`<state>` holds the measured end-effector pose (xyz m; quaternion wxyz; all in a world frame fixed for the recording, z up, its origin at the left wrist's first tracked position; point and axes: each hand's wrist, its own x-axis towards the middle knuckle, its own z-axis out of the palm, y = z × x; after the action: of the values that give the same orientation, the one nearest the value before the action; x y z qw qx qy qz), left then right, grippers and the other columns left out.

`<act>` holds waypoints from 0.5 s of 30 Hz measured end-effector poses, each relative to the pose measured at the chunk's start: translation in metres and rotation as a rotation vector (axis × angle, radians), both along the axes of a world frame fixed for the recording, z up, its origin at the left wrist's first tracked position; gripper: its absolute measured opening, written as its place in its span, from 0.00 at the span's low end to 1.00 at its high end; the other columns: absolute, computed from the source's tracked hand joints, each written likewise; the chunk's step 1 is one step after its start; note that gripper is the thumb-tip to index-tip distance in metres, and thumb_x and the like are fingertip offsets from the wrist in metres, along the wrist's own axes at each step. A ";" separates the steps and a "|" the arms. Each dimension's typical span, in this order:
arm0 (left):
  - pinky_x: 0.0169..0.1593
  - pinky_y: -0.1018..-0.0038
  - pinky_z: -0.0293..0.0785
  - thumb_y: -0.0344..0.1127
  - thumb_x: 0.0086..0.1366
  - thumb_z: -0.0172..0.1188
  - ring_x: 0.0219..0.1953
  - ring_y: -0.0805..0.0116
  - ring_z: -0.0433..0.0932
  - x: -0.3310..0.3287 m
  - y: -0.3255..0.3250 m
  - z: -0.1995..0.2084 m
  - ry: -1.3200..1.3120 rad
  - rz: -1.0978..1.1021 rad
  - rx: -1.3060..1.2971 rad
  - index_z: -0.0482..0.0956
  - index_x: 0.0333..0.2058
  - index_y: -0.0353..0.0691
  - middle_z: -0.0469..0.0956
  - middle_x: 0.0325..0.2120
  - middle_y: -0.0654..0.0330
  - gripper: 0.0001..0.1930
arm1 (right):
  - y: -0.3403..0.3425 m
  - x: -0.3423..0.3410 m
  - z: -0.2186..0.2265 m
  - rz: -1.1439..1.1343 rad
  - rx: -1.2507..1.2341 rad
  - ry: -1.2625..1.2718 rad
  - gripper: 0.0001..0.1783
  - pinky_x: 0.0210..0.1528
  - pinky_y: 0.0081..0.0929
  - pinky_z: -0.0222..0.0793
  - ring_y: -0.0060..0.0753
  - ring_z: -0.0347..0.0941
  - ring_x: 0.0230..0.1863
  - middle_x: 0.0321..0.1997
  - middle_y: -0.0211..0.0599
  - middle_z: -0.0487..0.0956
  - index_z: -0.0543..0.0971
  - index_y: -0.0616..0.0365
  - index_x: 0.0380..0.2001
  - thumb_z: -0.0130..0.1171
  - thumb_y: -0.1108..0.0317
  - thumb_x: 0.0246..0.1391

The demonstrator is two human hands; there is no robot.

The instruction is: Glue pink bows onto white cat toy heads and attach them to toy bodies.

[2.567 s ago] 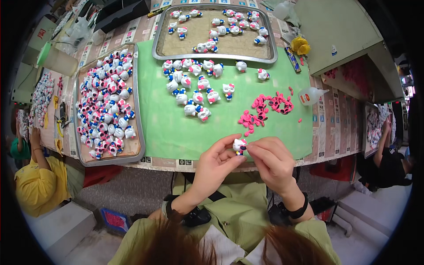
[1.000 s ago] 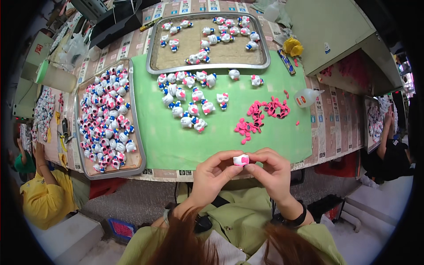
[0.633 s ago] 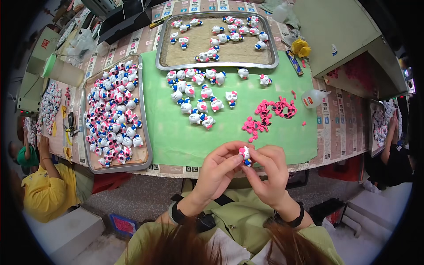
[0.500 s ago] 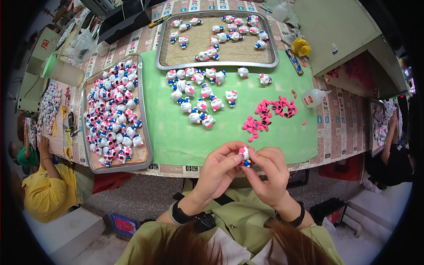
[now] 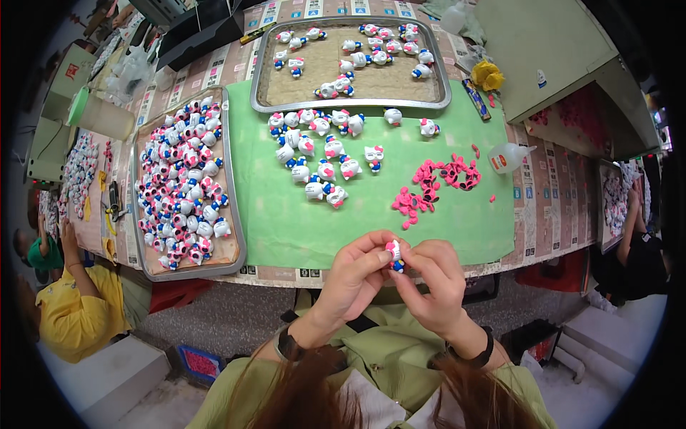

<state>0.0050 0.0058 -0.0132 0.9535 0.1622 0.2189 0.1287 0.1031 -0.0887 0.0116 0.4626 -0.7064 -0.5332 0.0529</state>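
Between my two hands, just over the near edge of the green mat, is a small white, pink and blue cat figurine. My left hand pinches its left side between thumb and fingers. From the other side my right hand grips it with thumb and index finger. Beyond my hands lies a pile of small pink oval pieces, some with a dark face. Several similar figurines sit on the mat, farther off and to the left.
A metal tray heaped with figurines stands at the left. Another tray with scattered figurines is at the back. At the right are a squeeze bottle, a blue tube and a cabinet. Co-workers sit at both sides.
The figurine has turned slightly between my fingers and stands more upright. My right hand has shifted a little to the left. The things on the mat have stayed put.
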 end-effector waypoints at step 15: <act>0.44 0.74 0.68 0.25 0.57 0.48 0.40 0.71 0.70 -0.001 0.002 0.007 0.076 0.007 0.167 0.66 0.45 0.33 0.71 0.38 0.59 0.16 | -0.002 0.012 0.001 -0.002 -0.061 0.233 0.19 0.34 0.26 0.65 0.37 0.68 0.33 0.31 0.40 0.73 0.74 0.62 0.37 0.59 0.77 0.35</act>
<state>0.0042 0.0083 -0.0063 0.9273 0.2450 0.2439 0.1437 0.1152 -0.0904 0.0126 0.4999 -0.7096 -0.4734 0.1503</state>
